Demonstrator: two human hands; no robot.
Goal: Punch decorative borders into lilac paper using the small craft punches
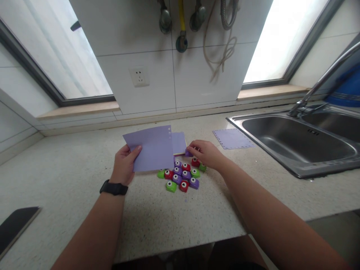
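My left hand (125,163) pinches the left edge of a purple sheet of paper (153,150), holding it up above the counter. A few small punched holes show near the sheet's upper right corner. Between the thumb and fingers of my right hand (206,152) is a small purple craft punch (189,152), partly covered by the fingers. Just below lie several craft punches in red (184,185), green (171,186) and purple (194,182), grouped close together. Behind the held sheet, more purple paper (179,142) lies on the counter, partly hidden.
Right of my right hand lies a purple sheet with punched edges (233,138), close to the steel sink (298,138) with its tap (300,107). A dark flat object (18,227) rests at the counter's left. Pipes and a socket (138,77) are on the tiled wall.
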